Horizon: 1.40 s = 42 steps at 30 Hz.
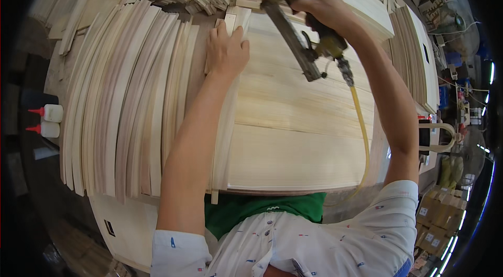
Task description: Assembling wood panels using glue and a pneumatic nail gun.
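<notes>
Nailer (289, 36) clear above panel (301, 156), strip (226, 135) along edge

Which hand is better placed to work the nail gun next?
Right, I'd judge: the right hand grips the nail gun over the panel; the left hand rests on the strip.

No words or numbers can be read. At the near right, brown cardboard boxes (443, 218) carry small white labels (429, 236), their print too small to make out. In the near middle, a green cloth (301, 205) bears a small white mark (273, 208); whether it is lettering is unclear.
</notes>
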Each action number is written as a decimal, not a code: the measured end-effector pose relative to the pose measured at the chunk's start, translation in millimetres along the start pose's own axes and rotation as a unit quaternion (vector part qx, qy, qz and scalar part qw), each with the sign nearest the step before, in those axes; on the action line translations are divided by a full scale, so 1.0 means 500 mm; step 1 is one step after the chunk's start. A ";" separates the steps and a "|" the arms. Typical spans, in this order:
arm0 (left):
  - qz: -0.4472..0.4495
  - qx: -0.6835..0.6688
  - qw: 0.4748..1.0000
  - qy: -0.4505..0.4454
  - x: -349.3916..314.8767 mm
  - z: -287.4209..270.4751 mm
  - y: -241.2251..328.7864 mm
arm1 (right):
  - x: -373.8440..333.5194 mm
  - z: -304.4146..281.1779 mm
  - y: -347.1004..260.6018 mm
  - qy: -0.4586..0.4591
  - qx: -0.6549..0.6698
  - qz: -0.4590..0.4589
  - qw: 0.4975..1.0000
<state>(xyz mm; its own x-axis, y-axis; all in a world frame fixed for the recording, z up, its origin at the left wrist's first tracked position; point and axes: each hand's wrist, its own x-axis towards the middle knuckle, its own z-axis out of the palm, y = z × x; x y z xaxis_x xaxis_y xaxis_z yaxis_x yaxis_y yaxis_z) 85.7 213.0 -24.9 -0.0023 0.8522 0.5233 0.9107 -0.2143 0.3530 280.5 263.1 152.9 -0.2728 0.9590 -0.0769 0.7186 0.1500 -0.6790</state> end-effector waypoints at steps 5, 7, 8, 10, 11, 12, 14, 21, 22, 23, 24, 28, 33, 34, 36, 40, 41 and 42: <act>-0.001 0.000 1.000 0.004 0.000 -0.005 0.005 | 0.065 0.042 -0.012 -0.033 0.038 0.000 0.999; 0.003 -0.005 1.000 0.006 0.001 -0.001 0.001 | 0.071 0.047 -0.019 -0.043 0.029 0.006 0.999; 0.007 -0.011 1.000 0.011 0.002 0.001 -0.001 | 0.073 0.049 -0.023 -0.052 0.019 0.009 0.998; 0.008 -0.015 1.000 0.011 0.004 0.005 -0.003 | 0.077 0.055 -0.021 -0.053 0.006 0.011 0.999; 0.010 -0.020 1.000 0.015 0.004 0.005 -0.001 | 0.078 0.057 -0.018 -0.051 -0.010 0.011 0.999; 0.009 -0.020 1.000 0.012 0.005 0.004 -0.001 | 0.083 0.059 -0.012 -0.052 -0.008 0.013 0.999; -0.001 -0.018 1.000 -0.005 0.006 0.002 0.001 | 0.089 0.062 -0.009 -0.053 -0.024 0.024 0.998; 0.018 -0.007 1.000 0.022 0.001 0.009 0.000 | 0.079 0.067 -0.022 -0.033 -0.026 0.054 0.998; 0.016 -0.012 1.000 0.021 -0.005 0.010 0.000 | 0.058 0.062 -0.023 -0.032 -0.023 0.054 0.998; 0.009 -0.017 1.000 0.021 -0.010 0.014 -0.005 | 0.019 0.054 -0.046 -0.005 -0.032 0.056 0.998; 0.007 -0.017 1.000 0.020 -0.011 0.015 -0.004 | -0.026 0.042 -0.072 0.022 -0.042 0.060 0.997; 0.009 -0.009 1.000 -0.023 -0.008 0.007 -0.017 | -0.172 0.002 -0.014 0.013 -0.055 0.002 0.998; -0.052 -0.063 0.992 -0.097 -0.043 -0.031 -0.030 | -0.394 0.008 -0.023 -0.032 -0.001 0.035 0.999; -0.037 -0.052 0.995 -0.076 -0.063 -0.044 -0.038 | -0.432 0.016 -0.030 -0.047 0.010 0.056 0.997; -0.016 -0.053 0.996 -0.065 -0.113 -0.071 -0.018 | -0.519 0.044 -0.022 -0.041 0.022 0.076 0.996; 0.006 -0.076 0.988 -0.132 -0.224 -0.151 -0.010 | -0.608 0.080 -0.034 -0.049 0.061 0.111 0.991; 0.027 -0.083 0.990 -0.113 -0.237 -0.169 -0.004 | -0.616 0.081 -0.031 -0.063 0.063 0.105 0.990; 0.028 -0.082 0.990 -0.113 -0.247 -0.186 0.004 | -0.620 0.082 -0.027 -0.077 0.065 0.098 0.990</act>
<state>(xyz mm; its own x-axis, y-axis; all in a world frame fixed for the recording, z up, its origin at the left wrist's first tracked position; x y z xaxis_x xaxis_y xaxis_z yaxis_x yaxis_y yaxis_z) 49.4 62.8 -16.5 0.1554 0.9176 0.3659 0.8280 -0.3230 0.4584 328.9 -46.2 155.9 -0.2368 0.9173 -0.3203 0.6812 -0.0783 -0.7279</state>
